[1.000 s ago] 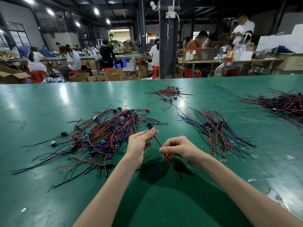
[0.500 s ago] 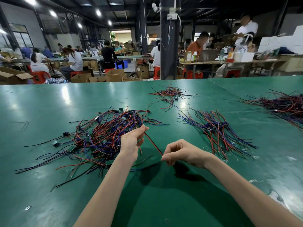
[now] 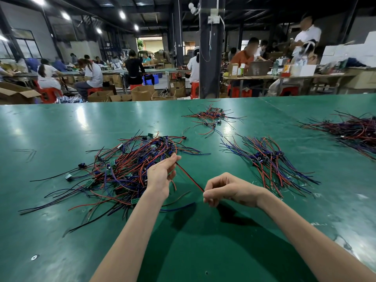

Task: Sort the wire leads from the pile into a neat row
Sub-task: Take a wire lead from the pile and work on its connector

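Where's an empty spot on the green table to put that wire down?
Bare green table lies along the near edge, and at the far left behind the tangled pile. A lane runs between that pile and the combed bunch. Both heaps are crowded.

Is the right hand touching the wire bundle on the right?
No, the right hand pinches a red wire, well apart from that bundle.

Green table (image 3: pixel 61 139), glossy, with glare patches from the ceiling lights (image 3: pixel 122 14). Dark pillar (image 3: pixel 209 58) stands just beyond its far edge. Open cardboard boxes (image 3: pixel 142 92) on the floor left of the pillar. Seated workers (image 3: pixel 92 74) on red stools (image 3: pixel 48 94) at long benches. Laptop (image 3: pixel 258 68) on the right-hand bench; white cartons (image 3: pixel 345 51) stacked far right.
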`<state>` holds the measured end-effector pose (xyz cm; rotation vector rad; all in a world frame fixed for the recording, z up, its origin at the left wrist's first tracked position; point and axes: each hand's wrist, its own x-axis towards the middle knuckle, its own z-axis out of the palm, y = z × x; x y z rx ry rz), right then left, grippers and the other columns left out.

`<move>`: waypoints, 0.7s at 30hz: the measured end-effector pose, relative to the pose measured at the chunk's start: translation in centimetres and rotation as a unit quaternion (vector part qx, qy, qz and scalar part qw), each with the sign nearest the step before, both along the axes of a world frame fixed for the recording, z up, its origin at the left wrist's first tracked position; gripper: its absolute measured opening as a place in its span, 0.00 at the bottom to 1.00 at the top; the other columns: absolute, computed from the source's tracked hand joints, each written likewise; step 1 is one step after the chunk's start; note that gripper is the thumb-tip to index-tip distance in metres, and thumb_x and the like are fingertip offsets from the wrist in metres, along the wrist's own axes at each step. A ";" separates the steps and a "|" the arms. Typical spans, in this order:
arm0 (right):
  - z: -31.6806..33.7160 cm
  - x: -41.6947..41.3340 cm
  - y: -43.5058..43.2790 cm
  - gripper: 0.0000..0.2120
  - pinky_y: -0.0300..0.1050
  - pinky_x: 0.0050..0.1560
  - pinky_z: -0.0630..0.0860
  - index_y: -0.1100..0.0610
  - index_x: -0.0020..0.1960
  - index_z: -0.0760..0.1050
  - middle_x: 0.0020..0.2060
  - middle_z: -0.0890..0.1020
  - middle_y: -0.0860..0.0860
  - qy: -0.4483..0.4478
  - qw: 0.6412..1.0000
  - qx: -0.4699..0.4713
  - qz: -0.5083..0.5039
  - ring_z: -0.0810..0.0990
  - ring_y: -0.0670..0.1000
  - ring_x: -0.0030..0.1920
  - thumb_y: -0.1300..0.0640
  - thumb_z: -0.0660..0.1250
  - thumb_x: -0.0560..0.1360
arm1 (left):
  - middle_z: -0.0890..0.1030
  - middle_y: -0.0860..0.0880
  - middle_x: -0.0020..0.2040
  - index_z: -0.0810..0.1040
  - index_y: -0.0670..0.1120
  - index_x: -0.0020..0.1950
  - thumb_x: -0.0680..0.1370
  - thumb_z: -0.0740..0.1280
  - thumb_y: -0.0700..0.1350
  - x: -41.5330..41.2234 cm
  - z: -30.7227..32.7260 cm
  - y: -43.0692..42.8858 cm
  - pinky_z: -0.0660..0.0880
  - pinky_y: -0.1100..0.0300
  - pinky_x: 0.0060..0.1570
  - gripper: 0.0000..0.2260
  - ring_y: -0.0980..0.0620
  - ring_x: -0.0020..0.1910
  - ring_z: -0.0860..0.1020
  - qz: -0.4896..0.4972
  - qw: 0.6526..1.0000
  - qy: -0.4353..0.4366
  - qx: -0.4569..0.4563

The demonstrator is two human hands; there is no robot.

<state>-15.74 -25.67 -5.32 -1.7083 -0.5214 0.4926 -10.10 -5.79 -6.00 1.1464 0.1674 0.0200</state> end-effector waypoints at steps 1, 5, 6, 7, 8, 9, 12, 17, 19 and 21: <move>0.0 0.0 0.0 0.04 0.37 0.40 0.75 0.54 0.37 0.82 0.32 0.81 0.51 0.001 1.000 0.003 0.002 0.78 0.47 0.34 0.57 0.71 0.71 | 0.80 0.54 0.32 0.84 0.41 0.43 0.74 0.71 0.42 0.0 0.0 0.0 0.70 0.65 0.34 0.05 0.58 0.33 0.72 0.000 1.000 0.000 0.000; -0.1 0.1 -0.2 0.03 0.38 0.42 0.76 0.54 0.38 0.82 0.33 0.82 0.51 0.006 1.000 0.016 0.009 0.79 0.48 0.35 0.59 0.71 0.70 | 0.79 0.54 0.30 0.83 0.42 0.43 0.74 0.71 0.43 0.1 0.0 0.0 0.69 0.66 0.34 0.05 0.59 0.33 0.72 0.001 1.000 0.003 -0.006; -0.2 0.2 -0.3 0.03 0.39 0.42 0.76 0.54 0.39 0.82 0.34 0.82 0.51 0.004 1.000 0.018 0.008 0.79 0.48 0.35 0.60 0.71 0.70 | 0.79 0.55 0.29 0.83 0.41 0.43 0.74 0.70 0.43 0.1 0.1 0.0 0.69 0.66 0.34 0.05 0.59 0.32 0.72 0.002 1.000 0.006 -0.009; -0.3 0.2 -0.4 0.03 0.40 0.42 0.76 0.54 0.39 0.82 0.34 0.82 0.52 0.000 1.000 0.020 0.005 0.79 0.48 0.35 0.60 0.71 0.70 | 0.79 0.55 0.29 0.83 0.41 0.44 0.74 0.70 0.43 0.2 0.1 0.1 0.69 0.66 0.34 0.05 0.59 0.32 0.72 0.003 1.000 0.008 -0.013; -0.3 0.3 -0.4 0.03 0.40 0.42 0.76 0.54 0.39 0.82 0.34 0.82 0.52 -0.003 1.000 0.022 0.002 0.79 0.48 0.35 0.60 0.72 0.70 | 0.79 0.55 0.29 0.83 0.41 0.43 0.74 0.70 0.43 0.2 0.1 0.1 0.69 0.66 0.35 0.05 0.59 0.32 0.72 0.004 1.000 0.010 -0.017; -0.4 0.3 -0.4 0.03 0.40 0.42 0.76 0.55 0.39 0.82 0.34 0.82 0.52 -0.005 1.000 0.024 0.001 0.79 0.48 0.35 0.61 0.72 0.70 | 0.80 0.55 0.29 0.83 0.41 0.43 0.74 0.71 0.43 0.2 0.1 0.1 0.69 0.66 0.34 0.05 0.59 0.32 0.72 0.003 1.000 0.011 -0.022; -0.4 0.5 -0.5 0.03 0.39 0.42 0.76 0.55 0.40 0.82 0.34 0.82 0.52 -0.004 1.000 0.020 0.005 0.79 0.48 0.35 0.61 0.72 0.71 | 0.81 0.54 0.31 0.83 0.42 0.41 0.74 0.70 0.43 0.1 0.2 0.1 0.70 0.66 0.33 0.05 0.60 0.30 0.72 0.000 0.999 0.014 -0.030; -0.4 0.5 -0.9 0.05 0.39 0.42 0.77 0.56 0.40 0.81 0.33 0.82 0.51 -0.006 1.000 0.009 0.010 0.79 0.48 0.35 0.64 0.71 0.72 | 0.82 0.53 0.32 0.83 0.42 0.41 0.75 0.70 0.42 0.1 0.3 0.0 0.69 0.66 0.33 0.06 0.59 0.31 0.72 -0.008 0.999 0.014 -0.036; -0.3 0.6 -0.9 0.04 0.39 0.42 0.76 0.56 0.40 0.82 0.34 0.82 0.51 -0.010 1.000 0.011 0.014 0.79 0.48 0.35 0.63 0.71 0.71 | 0.82 0.53 0.32 0.83 0.41 0.42 0.75 0.70 0.42 0.0 0.3 -0.1 0.70 0.67 0.32 0.05 0.59 0.31 0.72 -0.012 0.999 0.016 -0.034; -0.2 0.6 -0.9 0.04 0.39 0.42 0.76 0.55 0.40 0.82 0.34 0.82 0.52 -0.013 1.000 0.010 0.018 0.79 0.48 0.35 0.63 0.71 0.71 | 0.82 0.53 0.32 0.83 0.41 0.43 0.75 0.70 0.42 -0.1 0.4 -0.1 0.70 0.67 0.32 0.05 0.59 0.31 0.72 -0.013 0.999 0.018 -0.034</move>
